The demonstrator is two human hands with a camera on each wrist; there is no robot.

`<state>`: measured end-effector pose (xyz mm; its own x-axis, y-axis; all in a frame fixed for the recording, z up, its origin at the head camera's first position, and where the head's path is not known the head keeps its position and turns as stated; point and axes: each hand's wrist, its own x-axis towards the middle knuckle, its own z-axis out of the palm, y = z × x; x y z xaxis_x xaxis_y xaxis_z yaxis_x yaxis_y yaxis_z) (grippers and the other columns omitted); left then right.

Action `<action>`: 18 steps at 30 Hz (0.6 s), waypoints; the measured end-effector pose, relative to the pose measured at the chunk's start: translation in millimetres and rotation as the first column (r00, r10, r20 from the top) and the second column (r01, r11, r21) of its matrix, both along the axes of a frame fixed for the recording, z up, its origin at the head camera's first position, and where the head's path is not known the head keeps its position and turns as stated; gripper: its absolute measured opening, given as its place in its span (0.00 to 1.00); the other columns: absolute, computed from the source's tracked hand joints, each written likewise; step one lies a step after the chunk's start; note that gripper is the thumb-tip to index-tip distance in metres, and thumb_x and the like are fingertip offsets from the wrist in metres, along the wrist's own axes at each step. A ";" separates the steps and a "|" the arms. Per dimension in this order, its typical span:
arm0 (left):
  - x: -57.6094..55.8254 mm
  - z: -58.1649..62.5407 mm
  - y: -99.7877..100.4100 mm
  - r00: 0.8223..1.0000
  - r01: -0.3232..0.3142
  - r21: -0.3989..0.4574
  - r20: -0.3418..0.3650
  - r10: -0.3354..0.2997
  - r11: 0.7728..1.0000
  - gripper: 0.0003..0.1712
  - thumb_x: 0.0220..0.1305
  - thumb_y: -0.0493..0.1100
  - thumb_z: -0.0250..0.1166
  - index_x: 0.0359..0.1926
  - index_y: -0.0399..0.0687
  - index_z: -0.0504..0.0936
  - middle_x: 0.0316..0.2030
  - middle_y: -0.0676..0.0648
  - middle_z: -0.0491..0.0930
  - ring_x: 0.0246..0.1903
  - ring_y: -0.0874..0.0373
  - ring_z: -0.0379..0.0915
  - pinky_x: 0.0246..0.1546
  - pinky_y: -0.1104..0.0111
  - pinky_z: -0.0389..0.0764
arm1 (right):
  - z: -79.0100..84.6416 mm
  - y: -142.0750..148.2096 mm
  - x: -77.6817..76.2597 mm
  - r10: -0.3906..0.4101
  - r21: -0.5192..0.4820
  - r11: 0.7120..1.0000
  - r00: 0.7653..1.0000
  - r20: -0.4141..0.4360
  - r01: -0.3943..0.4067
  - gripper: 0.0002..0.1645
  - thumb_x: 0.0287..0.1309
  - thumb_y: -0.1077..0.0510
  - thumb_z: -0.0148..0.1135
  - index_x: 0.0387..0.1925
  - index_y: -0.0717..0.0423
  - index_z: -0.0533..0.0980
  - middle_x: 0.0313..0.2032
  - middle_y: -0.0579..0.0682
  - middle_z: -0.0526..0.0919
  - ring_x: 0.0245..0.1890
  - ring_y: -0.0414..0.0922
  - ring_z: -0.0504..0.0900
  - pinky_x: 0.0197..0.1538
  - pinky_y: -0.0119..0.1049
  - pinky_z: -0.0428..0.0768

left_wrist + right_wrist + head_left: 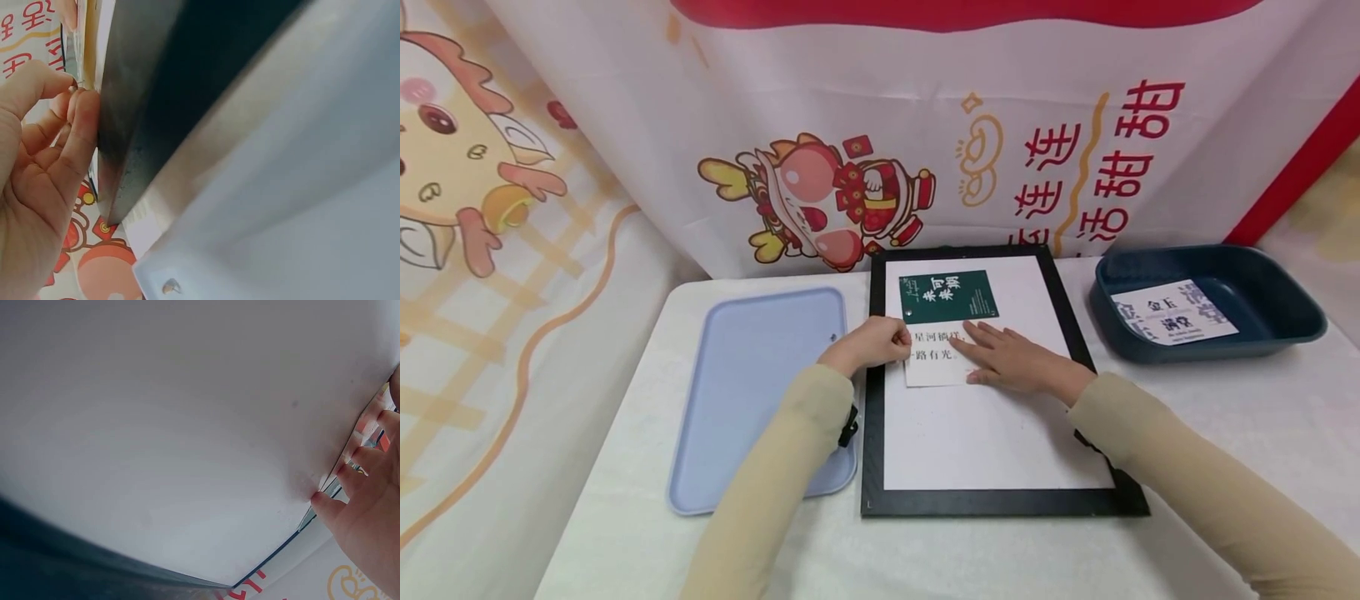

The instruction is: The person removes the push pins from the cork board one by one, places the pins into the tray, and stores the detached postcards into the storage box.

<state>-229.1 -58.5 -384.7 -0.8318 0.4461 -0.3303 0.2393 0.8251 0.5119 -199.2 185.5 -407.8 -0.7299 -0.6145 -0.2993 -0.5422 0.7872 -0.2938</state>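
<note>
A white card (934, 379) with printed black characters lies on a white board with a black frame (1000, 502). My left hand (871, 343) is at the card's left edge. Its thumb and index finger pinch a small metallic thumbtack (74, 86), mostly hidden by the fingertips. With fingers spread, my right hand (1011, 360) rests on the right part of the white card and the board. Just above that card, a dark green card (951, 298) with white lettering lies on the board. In the right wrist view, the fingertips (322, 501) touch the board's surface.
Left of the board lies a light blue tray (752, 400), with a small thumbtack (170, 286) near its edge. A dark blue basin (1277, 333) at the right holds a blue-and-white card (1176, 312). Behind the table hangs a printed cloth (887, 83).
</note>
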 end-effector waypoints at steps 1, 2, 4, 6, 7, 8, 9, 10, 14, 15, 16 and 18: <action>0.3 0.8 0.7 1.000 0.002 -0.010 -0.002 -0.002 1.000 0.05 0.64 0.40 0.59 0.39 0.43 0.78 0.31 0.48 0.74 0.31 0.59 0.68 0.33 0.73 0.68 | 0.5 -0.1 0.4 -0.001 -0.001 1.000 1.000 0.003 0.001 0.40 0.69 0.40 0.44 0.75 0.47 0.47 0.75 0.60 0.41 0.75 0.61 0.43 0.72 0.64 0.47; 0.4 1.3 1.2 1.000 0.000 -0.019 -0.004 0.000 1.000 0.05 0.64 0.40 0.59 0.38 0.43 0.78 0.32 0.48 0.74 0.32 0.59 0.69 0.33 0.73 0.68 | 0.8 0.1 0.8 -0.002 -0.004 1.000 1.000 0.004 0.002 0.40 0.69 0.41 0.45 0.75 0.47 0.47 0.75 0.60 0.42 0.75 0.61 0.43 0.72 0.64 0.47; 0.8 2.1 1.4 1.000 -0.014 -0.016 -0.005 0.014 1.000 0.05 0.65 0.40 0.58 0.38 0.44 0.78 0.32 0.48 0.75 0.31 0.59 0.69 0.33 0.73 0.69 | 1.7 0.3 1.8 -0.003 -0.014 1.000 1.000 0.006 0.003 0.40 0.68 0.41 0.46 0.75 0.47 0.47 0.75 0.61 0.42 0.75 0.62 0.43 0.72 0.64 0.46; 0.4 0.4 -0.2 0.999 -0.038 0.014 0.002 0.038 0.999 0.06 0.66 0.41 0.58 0.39 0.43 0.79 0.31 0.48 0.77 0.30 0.59 0.70 0.32 0.73 0.70 | 1.6 0.6 2.1 -0.009 -0.022 1.000 1.000 0.014 0.009 0.40 0.68 0.41 0.47 0.75 0.47 0.47 0.75 0.60 0.42 0.75 0.61 0.42 0.72 0.64 0.46; 0.3 -1.0 -1.5 0.999 -0.052 0.037 0.007 0.052 0.998 0.07 0.66 0.41 0.58 0.39 0.43 0.80 0.30 0.48 0.78 0.29 0.59 0.70 0.32 0.73 0.70 | 1.5 0.5 2.2 -0.012 -0.024 1.000 1.000 0.018 0.013 0.40 0.68 0.41 0.47 0.75 0.47 0.47 0.75 0.60 0.41 0.75 0.61 0.42 0.72 0.64 0.46; 0.0 -2.6 -2.8 0.998 -0.067 0.060 0.013 0.067 0.996 0.08 0.66 0.42 0.58 0.39 0.43 0.81 0.29 0.49 0.78 0.28 0.60 0.70 0.31 0.73 0.71 | 0.9 0.7 2.2 -0.015 -0.027 1.000 1.000 0.020 0.015 0.41 0.67 0.41 0.48 0.75 0.47 0.47 0.75 0.60 0.41 0.75 0.61 0.42 0.72 0.63 0.45; 0.3 -4.1 -4.3 0.996 -0.083 0.088 0.024 0.081 0.993 0.08 0.66 0.42 0.58 0.39 0.43 0.81 0.28 0.49 0.79 0.27 0.60 0.70 0.31 0.73 0.71 | 0.5 0.5 2.1 -0.015 -0.028 0.999 1.000 0.019 0.016 0.41 0.67 0.41 0.48 0.75 0.46 0.48 0.75 0.60 0.41 0.75 0.61 0.42 0.72 0.64 0.45; 0.4 -5.6 -5.8 0.994 -0.103 0.117 0.038 0.099 0.988 0.09 0.66 0.43 0.59 0.39 0.43 0.82 0.27 0.49 0.79 0.27 0.61 0.71 0.31 0.73 0.71 | 0.0 0.4 2.0 -0.018 -0.027 0.999 1.000 0.021 0.019 0.41 0.67 0.41 0.48 0.75 0.46 0.48 0.76 0.60 0.41 0.75 0.61 0.42 0.72 0.63 0.45; 1.2 -6.3 -9.0 0.982 -0.175 0.217 0.105 0.156 0.960 0.13 0.68 0.45 0.57 0.41 0.42 0.83 0.28 0.48 0.81 0.27 0.62 0.74 0.33 0.73 0.75 | 0.0 0.4 2.2 -0.022 -0.021 1.000 1.000 0.019 0.023 0.41 0.67 0.40 0.48 0.75 0.46 0.48 0.76 0.59 0.41 0.75 0.61 0.42 0.72 0.63 0.45; 1.5 -5.3 -9.3 0.977 -0.197 0.243 0.130 0.169 0.950 0.14 0.69 0.45 0.56 0.42 0.41 0.83 0.30 0.47 0.82 0.28 0.62 0.75 0.34 0.73 0.77 | 0.0 0.4 2.0 -0.020 -0.021 1.000 1.000 0.018 0.021 0.41 0.67 0.40 0.48 0.75 0.46 0.48 0.76 0.59 0.41 0.75 0.61 0.42 0.72 0.63 0.45; 1.4 -4.2 -9.4 0.970 -0.221 0.270 0.156 0.184 0.937 0.15 0.70 0.45 0.55 0.42 0.40 0.83 0.31 0.46 0.82 0.28 0.62 0.76 0.34 0.72 0.79 | 0.3 0.7 2.0 -0.021 -0.022 1.000 1.000 0.020 0.021 0.41 0.67 0.41 0.48 0.75 0.46 0.48 0.76 0.59 0.41 0.75 0.61 0.42 0.72 0.63 0.45; 0.8 -1.8 -9.4 0.951 -0.280 0.325 0.220 0.216 0.903 0.18 0.72 0.45 0.52 0.44 0.37 0.82 0.34 0.44 0.82 0.29 0.63 0.77 0.35 0.72 0.82 | 0.5 0.9 1.5 -0.019 -0.026 0.999 1.000 0.020 0.019 0.41 0.67 0.40 0.48 0.75 0.46 0.48 0.76 0.60 0.41 0.75 0.61 0.42 0.72 0.63 0.45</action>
